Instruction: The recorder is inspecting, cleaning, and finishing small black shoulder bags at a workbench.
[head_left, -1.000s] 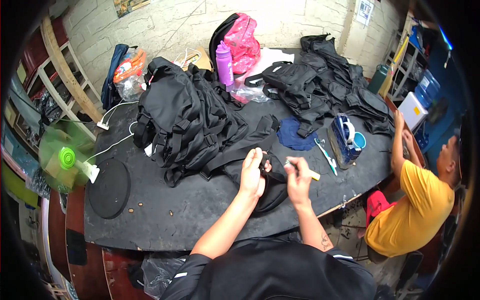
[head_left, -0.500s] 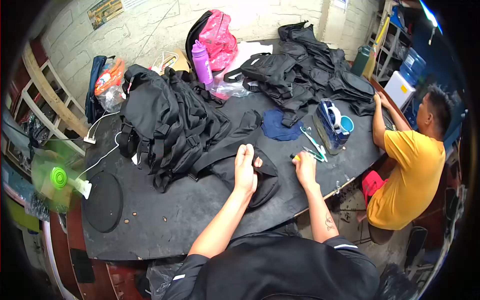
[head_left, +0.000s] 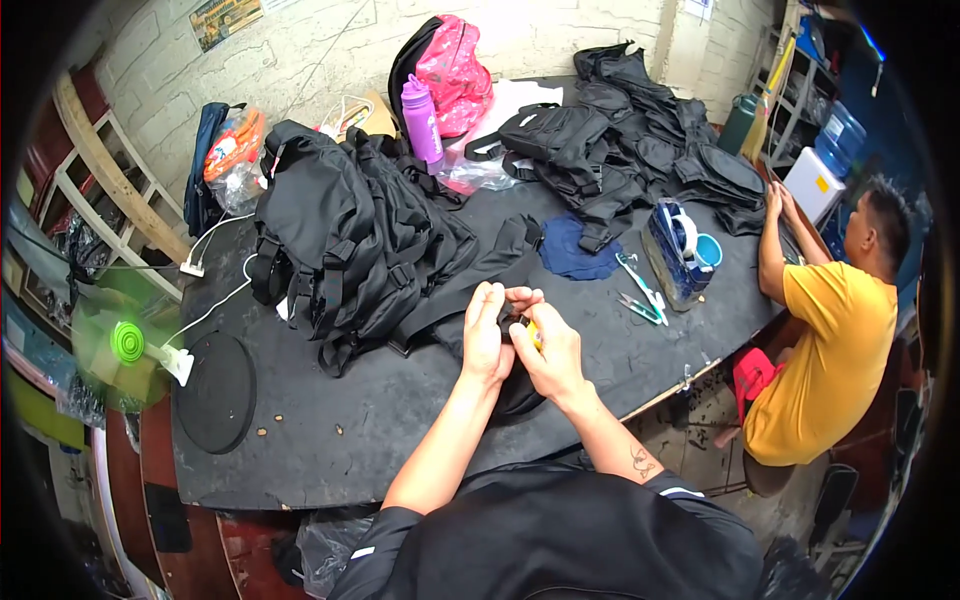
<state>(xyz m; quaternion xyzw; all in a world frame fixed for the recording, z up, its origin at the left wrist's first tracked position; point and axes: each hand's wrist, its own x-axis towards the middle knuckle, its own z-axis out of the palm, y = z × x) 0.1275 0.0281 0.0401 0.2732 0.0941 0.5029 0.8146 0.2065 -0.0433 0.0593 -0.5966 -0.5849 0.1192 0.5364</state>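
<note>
My left hand (head_left: 485, 335) is closed around a bit of black fabric (head_left: 507, 322) in front of me. Pressed up to it from the right, my right hand (head_left: 550, 355) grips a small yellow thing (head_left: 537, 333), mostly covered by the fingers, so its kind is unclear. Under both hands lies a black bag (head_left: 522, 398) with a wide strap (head_left: 505, 255) running away from me. Right of the hands rest teal-handled scissors (head_left: 640, 308) and a slim teal-and-white tool (head_left: 642, 282).
A pile of black backpacks (head_left: 345, 240) stands left on the dark table (head_left: 330, 465). A blue cloth (head_left: 580, 250), a clear caddy with a tape roll (head_left: 680, 255), a purple bottle (head_left: 422, 125) and more black bags (head_left: 620, 150) lie beyond. A person in yellow (head_left: 835, 350) sits right; a fan (head_left: 130, 342) spins left.
My right hand has moved left from beside the scissors, bringing the small yellow thing against my left hand. The view has shifted slightly.
</note>
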